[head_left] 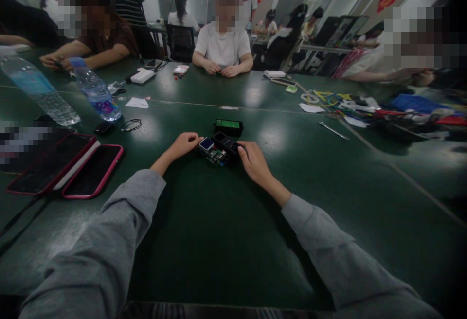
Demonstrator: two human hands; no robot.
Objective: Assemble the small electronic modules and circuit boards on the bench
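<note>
On the dark green table (204,241) lies a small circuit board (216,156) with a little screen at its upper left corner. A black plastic case part (226,143) sits against the board's upper right side. My left hand (184,145) is at the board's left edge, its fingers pressed together; whether they grip the board is too small to tell. My right hand (253,159) has its thumb and fingers closed on the right end of the black case part. Just beyond them rests a black case (228,126) with a green panel in it.
Two water bottles (95,90) and red-edged phones (93,170) are on the left. A wrench (333,131) and heaped cables (394,110) lie to the right. A person in a white shirt (223,44) sits across, with others around.
</note>
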